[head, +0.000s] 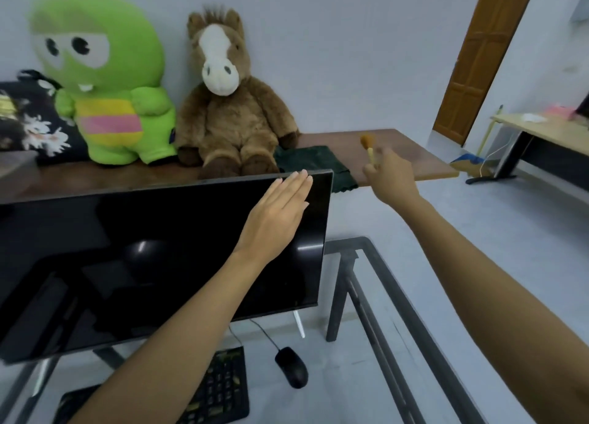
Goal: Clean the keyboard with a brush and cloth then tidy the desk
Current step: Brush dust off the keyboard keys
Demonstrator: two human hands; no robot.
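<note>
My right hand [390, 176] reaches out over the far wooden shelf [398, 149] and pinches a small brush [367, 146] with an orange tuft, held upright. A dark green cloth [314, 165] lies on that shelf just left of the brush, behind the monitor's corner. My left hand [277, 213] is held flat with straight fingers against the upper right of the black monitor [127, 248]. The black keyboard [220, 388] lies on the glass desk [398, 312] below, partly hidden by my left forearm.
A black mouse [291, 366] sits right of the keyboard. A green plush [105, 82], a brown plush horse [223, 104] and a dark flowered cushion [28, 120] stand on the shelf. A wooden door [484, 60] and another desk [541, 130] are at the right.
</note>
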